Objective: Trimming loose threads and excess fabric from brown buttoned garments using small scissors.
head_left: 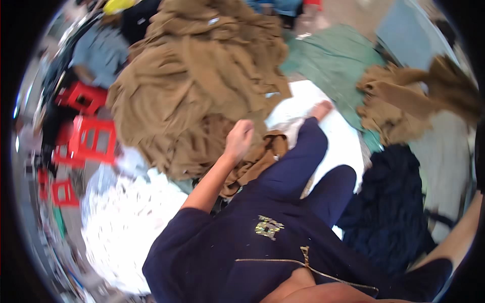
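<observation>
My left hand [240, 138] is over the near edge of a large heap of brown knitted garments [197, 76]. Its fingers look curled closed, and whatever may be in them is hidden. Beside it, more brown cloth [260, 164] lies against my leg. My right forearm [457, 232] reaches out at the right edge, where its hand passes out of view. Above that arm, a brown garment [452, 88] is smeared by motion over a smaller heap of brown garments [394, 103].
Dark navy cloth [386, 207] is bunched right of my legs. A white sheet [333, 151] lies under my bare foot [322, 109], with green cloth [328, 55] beyond. On the left are a bag of white pieces [131, 227], red plastic stools [93, 139] and a person in blue [101, 53].
</observation>
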